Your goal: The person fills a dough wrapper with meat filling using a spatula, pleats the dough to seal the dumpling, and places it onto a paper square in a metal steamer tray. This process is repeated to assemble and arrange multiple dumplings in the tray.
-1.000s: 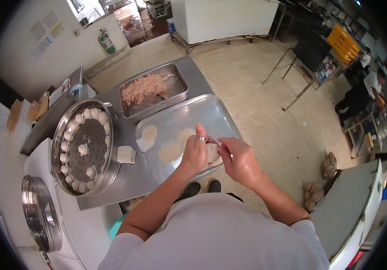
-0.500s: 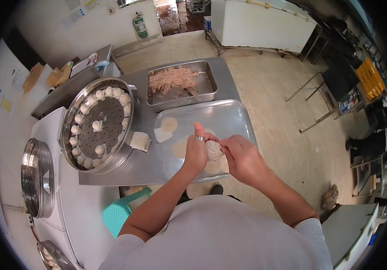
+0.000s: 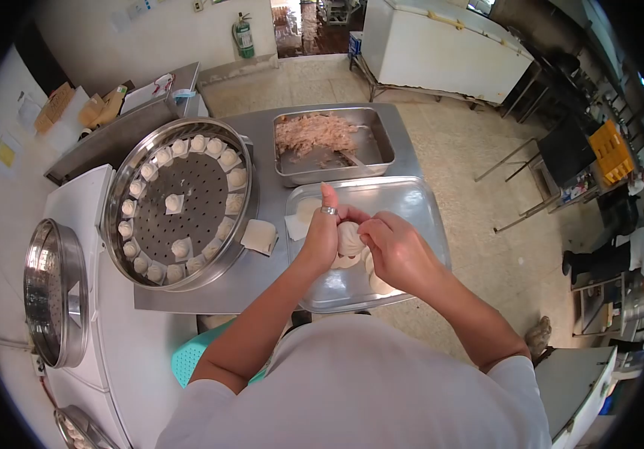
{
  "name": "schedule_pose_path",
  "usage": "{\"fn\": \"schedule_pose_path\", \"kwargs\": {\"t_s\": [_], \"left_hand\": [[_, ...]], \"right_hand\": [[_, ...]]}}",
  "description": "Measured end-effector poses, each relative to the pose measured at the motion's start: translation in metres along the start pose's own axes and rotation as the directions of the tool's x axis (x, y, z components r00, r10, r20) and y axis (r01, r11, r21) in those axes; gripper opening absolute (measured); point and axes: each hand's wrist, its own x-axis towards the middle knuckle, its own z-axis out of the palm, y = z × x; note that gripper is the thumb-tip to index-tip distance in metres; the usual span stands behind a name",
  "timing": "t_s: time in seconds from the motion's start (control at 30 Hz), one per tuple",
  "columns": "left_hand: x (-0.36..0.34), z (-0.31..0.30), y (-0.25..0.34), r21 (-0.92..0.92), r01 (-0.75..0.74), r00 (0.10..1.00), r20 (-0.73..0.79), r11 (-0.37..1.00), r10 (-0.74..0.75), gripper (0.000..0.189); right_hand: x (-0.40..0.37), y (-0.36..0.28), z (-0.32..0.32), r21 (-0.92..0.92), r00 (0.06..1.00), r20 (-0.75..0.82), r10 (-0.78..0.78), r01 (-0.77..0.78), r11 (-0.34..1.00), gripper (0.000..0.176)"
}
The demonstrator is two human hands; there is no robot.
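Observation:
My left hand (image 3: 320, 238) cradles a pleated white dough bun (image 3: 350, 237), thumb raised with a ring on it. My right hand (image 3: 393, 253) pinches the bun's top from the right. Both hands hover over a shiny flat metal tray (image 3: 412, 202) that carries flat dough rounds (image 3: 305, 212), partly hidden under my hands. Left of it stands a round perforated steamer tray (image 3: 180, 200) with several shaped buns around its rim and a few inside.
A steel pan of minced meat filling (image 3: 314, 135) sits behind the flat tray. A stack of paper squares (image 3: 259, 236) lies between steamer and tray. Another steamer pan (image 3: 49, 288) stands at left. A teal stool (image 3: 195, 355) is under the table. People stand far right.
The view has shifted, moving the table rightward and closer. My hands stay together on the bun, and its pleated top now looks more closed.

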Motion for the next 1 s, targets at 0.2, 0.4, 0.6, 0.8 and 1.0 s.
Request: {"fn": "schedule_pose_path", "kwargs": {"t_s": [0.2, 0.4, 0.6, 0.8, 1.0], "left_hand": [[-0.010, -0.039, 0.000, 0.124, -0.089, 0.995, -0.042, 0.988, 0.094, 0.096], [-0.015, -0.073, 0.004, -0.017, 0.200, 0.980, 0.025, 0.980, -0.200, 0.092], [-0.027, -0.083, 0.000, -0.096, 0.371, 0.928, 0.025, 0.924, -0.371, 0.089], [-0.025, -0.082, -0.007, -0.120, 0.405, 0.909, -0.052, 0.906, -0.414, 0.088], [-0.029, -0.074, -0.005, -0.169, 0.415, 0.909, 0.099, 0.894, -0.404, 0.087]], "right_hand": [[0.024, -0.020, 0.024, -0.001, 0.998, 0.046, 0.034, -0.034, 0.999, 0.009], [0.037, -0.034, 0.048, 0.053, 0.990, 0.134, 0.038, -0.046, 0.998, 0.012], [0.035, -0.041, 0.064, 0.102, 0.989, 0.141, 0.049, -0.064, 0.993, 0.017], [0.037, -0.033, 0.055, 0.212, 0.972, 0.226, 0.065, -0.114, 0.971, 0.013], [0.045, -0.012, 0.043, 0.191, 0.951, 0.308, 0.021, -0.083, 0.978, 0.013]]}}
